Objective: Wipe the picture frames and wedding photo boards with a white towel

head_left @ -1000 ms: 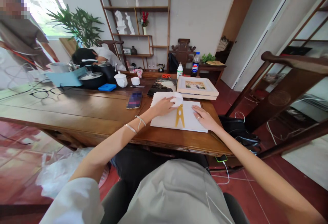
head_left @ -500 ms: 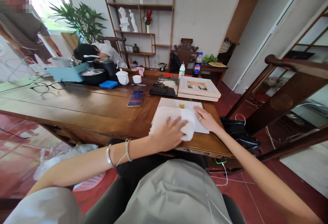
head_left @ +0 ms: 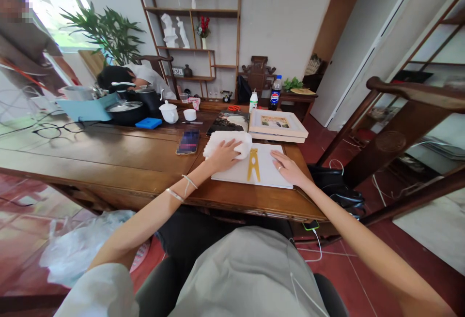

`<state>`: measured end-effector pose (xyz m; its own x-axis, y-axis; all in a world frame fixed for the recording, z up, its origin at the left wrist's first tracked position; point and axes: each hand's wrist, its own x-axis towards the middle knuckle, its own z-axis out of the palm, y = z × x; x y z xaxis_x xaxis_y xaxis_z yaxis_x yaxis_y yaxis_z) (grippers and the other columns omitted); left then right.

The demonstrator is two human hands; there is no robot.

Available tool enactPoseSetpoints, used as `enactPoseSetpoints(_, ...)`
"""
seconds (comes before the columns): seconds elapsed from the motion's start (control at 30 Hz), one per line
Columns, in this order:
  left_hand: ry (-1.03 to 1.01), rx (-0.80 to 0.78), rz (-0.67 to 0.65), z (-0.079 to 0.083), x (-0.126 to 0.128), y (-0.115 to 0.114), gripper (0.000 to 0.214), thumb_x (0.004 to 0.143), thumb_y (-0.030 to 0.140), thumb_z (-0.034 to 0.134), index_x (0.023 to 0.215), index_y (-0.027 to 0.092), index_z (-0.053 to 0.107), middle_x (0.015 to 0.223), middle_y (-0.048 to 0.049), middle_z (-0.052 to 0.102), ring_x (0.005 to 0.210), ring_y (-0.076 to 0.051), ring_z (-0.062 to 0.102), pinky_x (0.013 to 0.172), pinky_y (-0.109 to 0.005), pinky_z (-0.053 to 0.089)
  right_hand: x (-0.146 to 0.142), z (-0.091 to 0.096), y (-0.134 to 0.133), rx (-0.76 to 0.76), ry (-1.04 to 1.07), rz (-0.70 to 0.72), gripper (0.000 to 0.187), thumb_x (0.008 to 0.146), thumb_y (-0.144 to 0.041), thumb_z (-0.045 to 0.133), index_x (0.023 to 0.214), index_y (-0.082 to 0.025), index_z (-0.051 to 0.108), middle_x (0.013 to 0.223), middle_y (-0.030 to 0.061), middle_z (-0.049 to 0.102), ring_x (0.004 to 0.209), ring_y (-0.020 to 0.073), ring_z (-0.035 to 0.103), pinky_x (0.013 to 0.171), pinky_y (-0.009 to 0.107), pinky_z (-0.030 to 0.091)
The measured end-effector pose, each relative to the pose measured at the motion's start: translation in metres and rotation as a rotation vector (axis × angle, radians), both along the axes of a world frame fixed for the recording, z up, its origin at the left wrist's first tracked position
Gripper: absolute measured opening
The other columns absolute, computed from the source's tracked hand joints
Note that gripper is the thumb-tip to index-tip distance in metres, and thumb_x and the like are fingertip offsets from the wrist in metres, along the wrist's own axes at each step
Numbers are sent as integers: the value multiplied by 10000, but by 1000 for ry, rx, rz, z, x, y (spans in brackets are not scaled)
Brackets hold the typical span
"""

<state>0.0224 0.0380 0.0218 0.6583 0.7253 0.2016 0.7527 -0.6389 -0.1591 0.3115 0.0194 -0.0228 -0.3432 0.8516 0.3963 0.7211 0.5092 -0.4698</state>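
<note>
My left hand [head_left: 224, 156] rests on a folded white cloth [head_left: 214, 139], fingers spread over it, pressing it on the far left part of a white panel [head_left: 232, 174]. The panel lies flat near the table's front edge and looks like a photo frame's back. A yellow A-shaped stand piece [head_left: 250, 168] is in its middle, uncovered. My right hand [head_left: 288, 168], a ring on one finger, lies flat with its fingers stretched out along the panel's right side. Behind the panel lies a white-framed picture [head_left: 278, 123], beside a dark picture sheet [head_left: 227, 122].
On the wooden table [head_left: 145, 167] are a phone [head_left: 188, 142], a blue box [head_left: 148, 123], a white lidded pot [head_left: 168, 112], a white cup [head_left: 189, 114], orange scissors [head_left: 233, 108], a white bottle [head_left: 253, 100] and a cola bottle [head_left: 275, 93]. One person leans on the table; another stands left.
My left hand has pushed the cloth away from me and to the left across the panel, baring the yellow stand piece. My right hand stays at the panel's right side.
</note>
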Motion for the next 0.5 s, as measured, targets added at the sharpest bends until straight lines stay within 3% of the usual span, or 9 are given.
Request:
enactPoseSetpoints(0.17, 46, -25, -13, 9, 0, -64, 265, 900, 224, 450, 1064, 174, 653, 1476, -103, 351, 1356, -321, 303, 1045, -539, 313, 0, -1, 0, 6, 24, 5, 437, 899, -352, 403, 1294, -231, 546, 1393, 34, 483, 1334, 218, 374, 1141, 451, 265)
enactPoseSetpoints(0.3, 40, -31, -79, 13, -9, -114, 244, 894, 224, 463, 1039, 196, 657, 1469, -81, 365, 1355, -318, 307, 1046, -517, 328, 0, -1, 0, 1, 15, 4, 450, 897, -348, 400, 1292, -191, 549, 1395, 62, 480, 1338, 222, 368, 1144, 441, 256)
enactPoseSetpoints(0.4, 20, -43, -100, 14, -16, -119, 250, 909, 246, 445, 1035, 195, 654, 1480, -73, 352, 1357, -298, 310, 1066, -491, 316, -1, -1, 1, 0, 14, 1, 461, 897, -356, 399, 1292, -171, 548, 1394, 79, 480, 1338, 228, 366, 1143, 439, 256)
enactPoseSetpoints(0.5, 24, -71, -53, 15, -16, -92, 265, 919, 245, 426, 1043, 176, 650, 1487, -87, 338, 1366, -284, 299, 1075, -480, 307, -1, -1, 1, 0, 23, 3, 454, 900, -375, 405, 1287, -192, 553, 1388, 70, 488, 1335, 236, 372, 1142, 454, 257)
